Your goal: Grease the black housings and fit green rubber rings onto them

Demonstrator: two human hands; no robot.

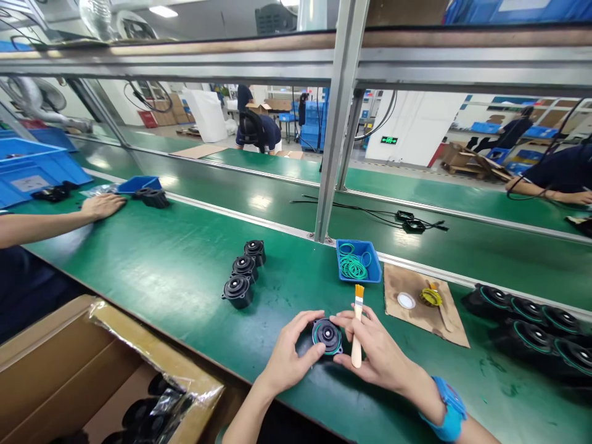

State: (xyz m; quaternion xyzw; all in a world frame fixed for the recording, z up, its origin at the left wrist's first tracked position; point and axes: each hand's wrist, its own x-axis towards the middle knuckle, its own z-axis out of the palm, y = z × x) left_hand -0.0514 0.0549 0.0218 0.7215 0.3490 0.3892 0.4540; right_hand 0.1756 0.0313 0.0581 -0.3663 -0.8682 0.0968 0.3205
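My left hand is closed around the left side of a black round housing on the green bench. A green O-ring runs round its top. My right hand has a wooden-handled brush in its grip, bristles pointing up. Its thumb and fingertips also touch the housing's right side. Beyond the hands is a blue bin of green O-rings. Right of it, a stained cardboard sheet bears a small yellow container and a white round lid.
A row of 3 black housings stands left of my hands. Several ringed housings are grouped at the right. A cardboard box holds dark parts at lower left. A metal post rises behind the bench. A co-worker's hand rests at far left.
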